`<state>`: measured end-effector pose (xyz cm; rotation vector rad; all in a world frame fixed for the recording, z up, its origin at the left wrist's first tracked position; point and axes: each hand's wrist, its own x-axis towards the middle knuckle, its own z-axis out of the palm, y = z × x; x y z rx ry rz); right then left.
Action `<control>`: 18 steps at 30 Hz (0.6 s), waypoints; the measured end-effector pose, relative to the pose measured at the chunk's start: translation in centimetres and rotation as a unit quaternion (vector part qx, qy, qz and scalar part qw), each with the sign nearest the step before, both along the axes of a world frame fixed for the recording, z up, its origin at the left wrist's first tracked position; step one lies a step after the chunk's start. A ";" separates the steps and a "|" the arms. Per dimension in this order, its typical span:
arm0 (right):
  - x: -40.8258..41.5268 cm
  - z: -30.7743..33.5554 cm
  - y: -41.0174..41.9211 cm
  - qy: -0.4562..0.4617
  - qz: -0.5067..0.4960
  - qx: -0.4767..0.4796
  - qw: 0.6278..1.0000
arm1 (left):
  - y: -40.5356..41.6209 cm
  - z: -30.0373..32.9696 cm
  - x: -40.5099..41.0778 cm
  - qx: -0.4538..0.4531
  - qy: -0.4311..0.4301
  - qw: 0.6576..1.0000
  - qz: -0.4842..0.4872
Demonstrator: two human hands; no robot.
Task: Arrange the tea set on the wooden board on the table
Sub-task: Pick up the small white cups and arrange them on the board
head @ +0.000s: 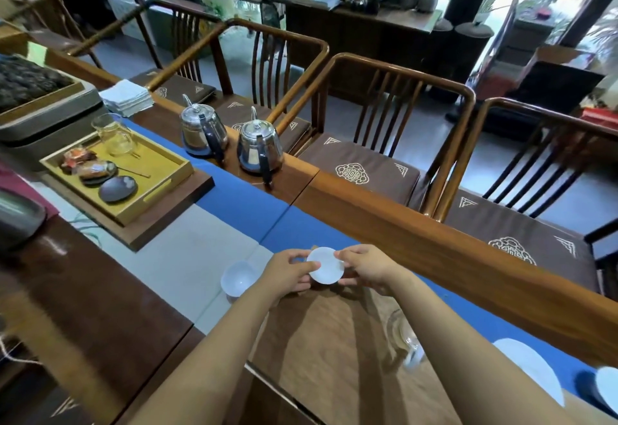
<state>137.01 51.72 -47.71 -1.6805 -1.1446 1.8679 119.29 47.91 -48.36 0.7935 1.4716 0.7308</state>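
A small white saucer (325,265) is held between both hands over the far end of the wooden board (334,351). My left hand (289,272) pinches its left rim and my right hand (366,265) pinches its right rim. A white cup (238,279) stands just left of the board, beside my left hand. A clear glass pitcher (406,341) stands on the board, partly hidden by my right forearm. Two more white dishes (531,369) (608,388) lie on the blue runner at the lower right.
Two steel kettles (202,132) (259,148) stand on the blue runner (240,203) at the table's far edge. A yellow tray (160,170) with a glass cup and dark saucers sits at the left. Wooden chairs (384,116) line the far side.
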 end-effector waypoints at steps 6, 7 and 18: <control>0.1 0.4 0.2 -0.037 0.011 -0.004 0.999 | -0.4 0.1 -0.2 0.003 -0.007 1.000 0.000; 0.2 0.7 0.4 -0.056 0.013 0.007 0.998 | -0.5 0.3 -0.6 0.011 -0.002 1.000 0.011; -8.1 6.0 2.5 -0.037 0.064 0.181 0.981 | -4.0 1.2 -12.2 0.009 0.107 0.974 0.199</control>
